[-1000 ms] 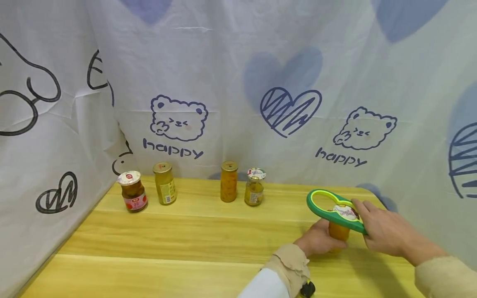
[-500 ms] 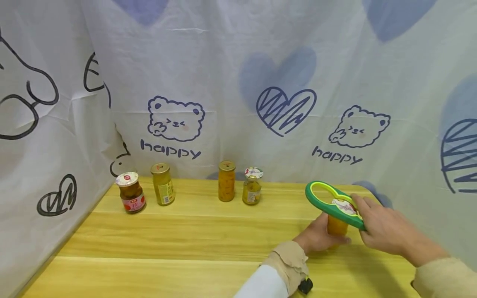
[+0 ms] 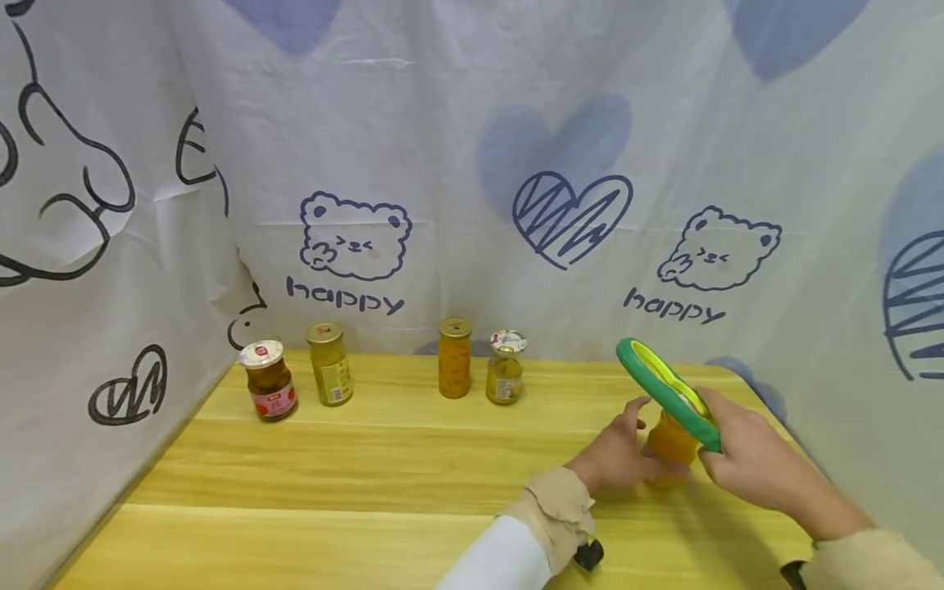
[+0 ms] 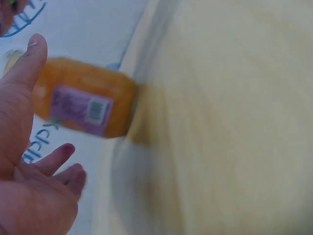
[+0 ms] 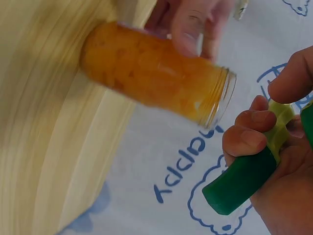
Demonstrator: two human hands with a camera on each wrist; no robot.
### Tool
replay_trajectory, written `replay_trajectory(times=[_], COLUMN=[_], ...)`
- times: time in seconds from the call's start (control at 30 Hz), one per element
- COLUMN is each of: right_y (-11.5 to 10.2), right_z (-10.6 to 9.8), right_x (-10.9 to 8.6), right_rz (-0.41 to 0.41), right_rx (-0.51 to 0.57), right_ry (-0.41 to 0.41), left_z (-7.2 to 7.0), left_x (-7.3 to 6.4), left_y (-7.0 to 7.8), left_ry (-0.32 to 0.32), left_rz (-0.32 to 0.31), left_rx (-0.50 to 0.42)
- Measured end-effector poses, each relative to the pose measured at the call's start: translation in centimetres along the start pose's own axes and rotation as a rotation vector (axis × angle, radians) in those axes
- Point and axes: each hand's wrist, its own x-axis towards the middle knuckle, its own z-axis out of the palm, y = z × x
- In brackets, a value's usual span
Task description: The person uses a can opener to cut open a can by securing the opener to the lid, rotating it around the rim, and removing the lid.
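An orange-filled glass jar (image 3: 673, 447) stands on the table at the right; its threaded glass rim shows bare in the right wrist view. My left hand (image 3: 619, 455) is beside it, thumb and fingers spread apart and loosened around the glass. Its thumb overlaps the jar (image 4: 78, 98) in the left wrist view, where a purple label with a barcode shows. In my right hand (image 3: 760, 463) I grip a green jar opener (image 3: 656, 385) with a yellow-green inner edge, tilted over the jar. Part of a white lid (image 3: 693, 401) shows inside its loop.
Along the back of the wooden table (image 3: 354, 475) stand a dark jar with a pink label (image 3: 273, 389), a yellow-green jar (image 3: 330, 369), a tall orange jar (image 3: 454, 365) and a small yellow jar (image 3: 506, 373). A printed curtain (image 3: 457, 164) hangs behind and at both sides.
The jar opener has tilted up on edge, the white lid in it, and the jar's rim is uncovered. My left hand has loosened from the jar, fingers spreading, and shifted slightly left.
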Motion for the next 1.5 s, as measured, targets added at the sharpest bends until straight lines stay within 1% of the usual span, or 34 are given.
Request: replay_trajectory(times=[0.07,0.13,0.2,0.27,0.33,0.4,0.47,0.5,0.57,0.63,0.7,0.73,0.8,0.87,0.97,1.07,1.23,1.37,1.5], right_y=[-0.3,-0.6,-1.0,-1.3,-1.6,-1.7,-1.8,-1.8,-1.8,-1.9,-1.9,-2.0,-2.3,-2.5,-3.0,-3.4,-3.8,-3.9,-4.2], right_z=[0.1,0.2,0.3,0.5,0.6,0.7,0.9,1.0,1.5,2.1,2.8,3.1,3.8,4.3,4.9,5.4,6.1,6.7,6.9], right_x=[0.1,0.0,-0.1,-0.1,-0.1,-0.1,0.1,0.3,0.5,0.7,0.8,0.8,0.8,0.7,0.8,1.1,1.5,1.5,1.7], right_rz=[0.034,0.060,0.080,0.102,0.128,0.158,0.172,0.166,0.127,0.044,-0.053,-0.096,-0.150,-0.158,-0.144,-0.164,-0.209,-0.209,-0.211], right_rx=[0.047,0.099,0.156,0.218,0.292,0.395,0.514,0.570,0.685,0.780,0.870,0.916,0.990,1.048,1.119,1.192,1.281,1.325,1.296], right_ry=[-0.020,-0.036,-0.049,-0.064,-0.084,-0.116,-0.151,-0.163,-0.184,-0.195,-0.207,-0.213,-0.220,-0.223,-0.228,-0.245,-0.273,-0.302,-0.283], left_z=[-0.8,-1.5,-2.1,-2.6,-3.0,-3.5,-4.0,-4.2,-4.5,-4.7,-4.7,-4.6,-4.6,-4.7,-5.0,-5.5,-6.1,-6.3,-6.5], left_x=[-0.4,-0.8,-1.1,-1.6,-2.0,-2.4,-2.8,-3.0,-3.3,-3.7,-3.9,-4.0,-4.3,-4.4,-4.7,-4.8,-5.1,-5.4,-5.8], left_y=[0.2,0.4,0.7,1.0,1.3,1.6,1.8,1.9,2.1,2.2,2.3,2.4,2.6,2.7,2.9,3.0,2.8,2.6,2.5], left_ry=[0.037,0.089,0.139,0.196,0.247,0.307,0.366,0.388,0.439,0.477,0.507,0.522,0.541,0.558,0.567,0.573,0.573,0.556,0.565], left_rz=[-0.003,0.017,0.048,0.099,0.179,0.282,0.397,0.455,0.556,0.629,0.681,0.696,0.708,0.719,0.736,0.759,0.758,0.749,0.753], left_rx=[0.016,0.023,0.014,0.015,-0.002,-0.006,0.026,0.050,0.146,0.260,0.369,0.419,0.493,0.543,0.568,0.579,0.618,0.624,0.641])
